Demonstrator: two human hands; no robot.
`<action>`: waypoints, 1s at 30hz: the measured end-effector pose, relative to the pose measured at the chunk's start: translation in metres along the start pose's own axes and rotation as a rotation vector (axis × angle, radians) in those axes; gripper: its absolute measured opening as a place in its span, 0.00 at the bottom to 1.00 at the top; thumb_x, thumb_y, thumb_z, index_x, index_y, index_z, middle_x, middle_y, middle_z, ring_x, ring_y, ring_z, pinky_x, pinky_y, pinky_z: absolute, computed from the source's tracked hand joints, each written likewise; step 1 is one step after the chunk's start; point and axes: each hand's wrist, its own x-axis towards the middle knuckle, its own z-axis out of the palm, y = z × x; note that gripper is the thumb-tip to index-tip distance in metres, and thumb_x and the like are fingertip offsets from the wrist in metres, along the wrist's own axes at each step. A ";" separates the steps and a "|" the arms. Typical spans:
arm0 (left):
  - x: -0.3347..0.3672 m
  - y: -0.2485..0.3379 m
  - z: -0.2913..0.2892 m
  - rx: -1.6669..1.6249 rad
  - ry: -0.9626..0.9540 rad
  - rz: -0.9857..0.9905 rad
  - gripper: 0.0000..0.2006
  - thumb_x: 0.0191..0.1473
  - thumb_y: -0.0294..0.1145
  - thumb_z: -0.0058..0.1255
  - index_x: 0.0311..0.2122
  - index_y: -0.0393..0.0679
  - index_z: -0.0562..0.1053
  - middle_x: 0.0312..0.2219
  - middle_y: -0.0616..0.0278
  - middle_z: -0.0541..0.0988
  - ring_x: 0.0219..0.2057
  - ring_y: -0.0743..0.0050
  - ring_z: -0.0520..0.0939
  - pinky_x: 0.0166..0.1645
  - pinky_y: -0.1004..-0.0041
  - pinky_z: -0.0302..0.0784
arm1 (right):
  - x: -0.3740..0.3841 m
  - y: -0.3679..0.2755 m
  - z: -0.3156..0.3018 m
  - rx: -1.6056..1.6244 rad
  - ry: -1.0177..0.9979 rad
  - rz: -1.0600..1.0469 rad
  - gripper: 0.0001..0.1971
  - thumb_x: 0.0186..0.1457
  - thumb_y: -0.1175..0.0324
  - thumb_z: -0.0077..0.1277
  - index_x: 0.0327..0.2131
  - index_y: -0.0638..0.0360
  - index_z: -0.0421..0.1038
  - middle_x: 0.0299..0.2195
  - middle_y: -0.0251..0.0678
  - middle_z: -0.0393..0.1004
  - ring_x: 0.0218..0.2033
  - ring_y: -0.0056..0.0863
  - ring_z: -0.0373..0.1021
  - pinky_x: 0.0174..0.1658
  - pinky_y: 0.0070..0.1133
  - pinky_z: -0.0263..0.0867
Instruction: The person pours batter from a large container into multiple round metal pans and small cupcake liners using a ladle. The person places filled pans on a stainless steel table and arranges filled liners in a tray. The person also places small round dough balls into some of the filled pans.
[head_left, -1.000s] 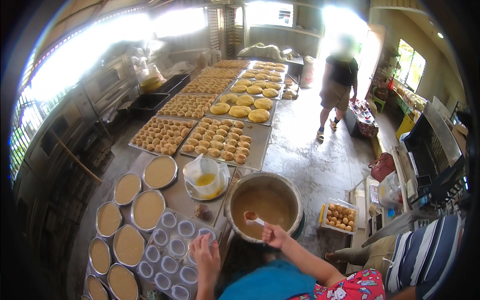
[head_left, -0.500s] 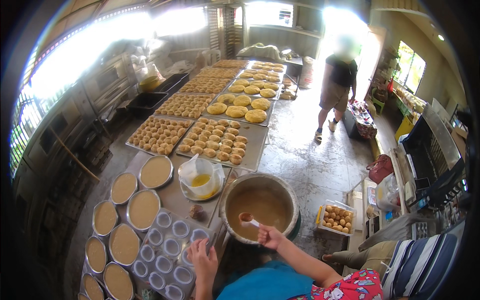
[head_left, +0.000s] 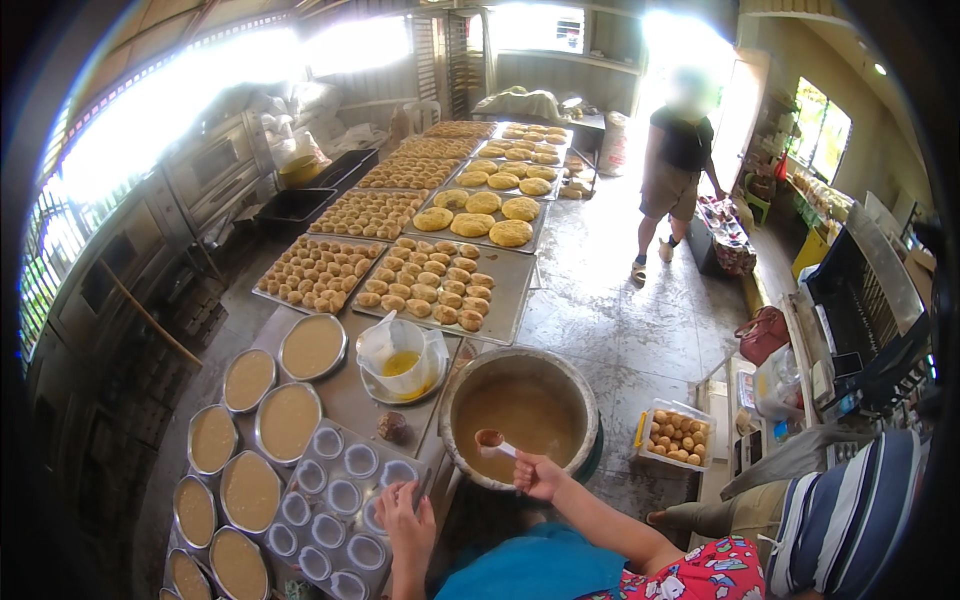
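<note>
My right hand [head_left: 540, 476] is closed round the white handle of a small measuring scoop [head_left: 490, 440]. The scoop hangs over a large round metal pot [head_left: 588, 405] that holds thin brown batter [head_left: 535, 410]. At the right side of a muffin tin [head_left: 345, 492], my left hand [head_left: 404, 520] rests with its fingers apart, touching the tin's edge. Pale paper liners sit in the tin's cups, and they look unfilled. Left of the tin stand several round pans [head_left: 250, 490] filled with tan batter.
A plastic pitcher with yellow liquid [head_left: 402, 365] stands on a plate beyond the tin, near a dark round lump [head_left: 393, 427]. Trays of shaped dough [head_left: 430, 285] cover the table's far part. A tub of round buns [head_left: 677, 437] is right of the pot. Another person [head_left: 680, 150] stands beyond.
My hands and the scoop stay almost in place. In the background, the other person's arm has shifted outward toward the low covered table.
</note>
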 end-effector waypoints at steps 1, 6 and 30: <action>0.000 0.000 0.000 0.003 0.002 0.002 0.15 0.46 0.28 0.51 0.42 0.44 0.72 0.43 0.54 0.69 0.47 0.51 0.66 0.50 0.57 0.58 | 0.000 0.000 0.000 0.006 -0.004 0.005 0.10 0.61 0.66 0.42 0.26 0.55 0.60 0.11 0.25 0.53 0.15 0.18 0.50 0.22 0.16 0.50; -0.002 -0.001 -0.002 0.004 -0.006 -0.003 0.15 0.46 0.28 0.51 0.42 0.43 0.72 0.43 0.53 0.69 0.47 0.51 0.66 0.50 0.57 0.58 | 0.002 0.002 0.002 -0.010 0.002 -0.003 0.09 0.61 0.66 0.42 0.26 0.54 0.60 0.11 0.25 0.53 0.15 0.17 0.50 0.22 0.16 0.51; -0.003 -0.014 0.001 0.019 -0.026 -0.024 0.15 0.45 0.29 0.52 0.42 0.43 0.73 0.44 0.53 0.68 0.47 0.50 0.66 0.50 0.56 0.59 | 0.004 0.009 0.003 -0.024 0.002 0.016 0.12 0.61 0.65 0.42 0.24 0.53 0.58 0.11 0.24 0.51 0.15 0.17 0.49 0.21 0.17 0.50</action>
